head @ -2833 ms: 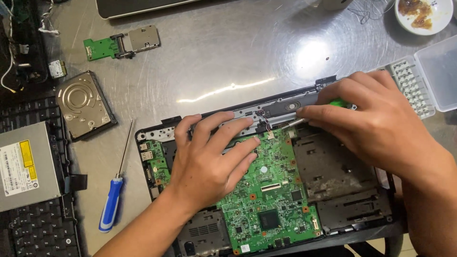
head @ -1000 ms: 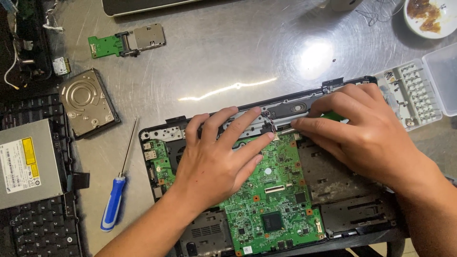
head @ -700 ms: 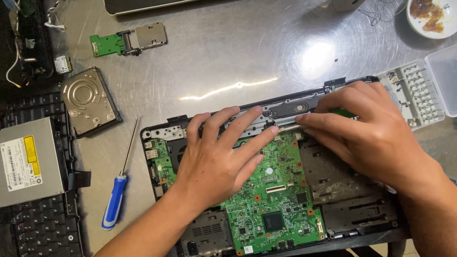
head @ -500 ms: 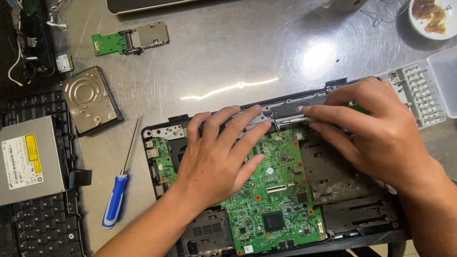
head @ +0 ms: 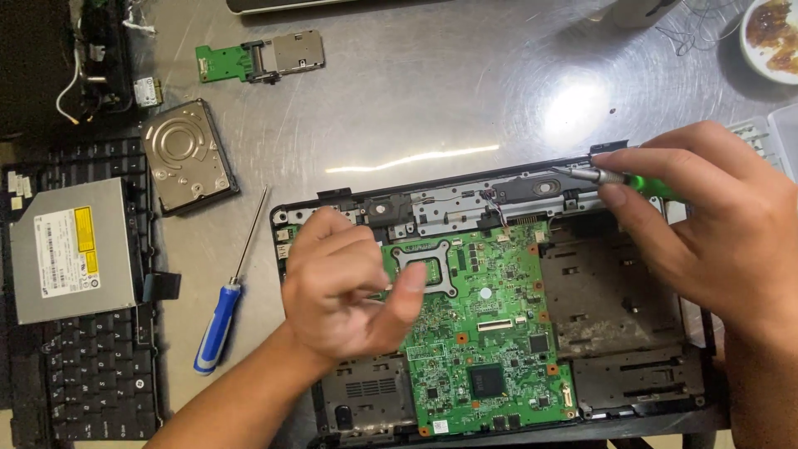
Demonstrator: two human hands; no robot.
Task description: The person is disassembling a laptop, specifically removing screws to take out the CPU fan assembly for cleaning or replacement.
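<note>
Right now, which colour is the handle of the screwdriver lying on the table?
Blue, seen in the head view: the screwdriver lies left of the left hand.

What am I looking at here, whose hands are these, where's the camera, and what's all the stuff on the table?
One picture, from a camera worn on a person's head, looking down at their own two bare hands over a metal table. An opened laptop base shows its green motherboard. The right hand holds a green-handled screwdriver at the base's top edge. The left hand hovers loosely curled over the board; whether it holds anything I cannot tell. To the left lie a blue-handled screwdriver, a hard drive, an optical drive on a keyboard, and a small green card-reader board.
</note>
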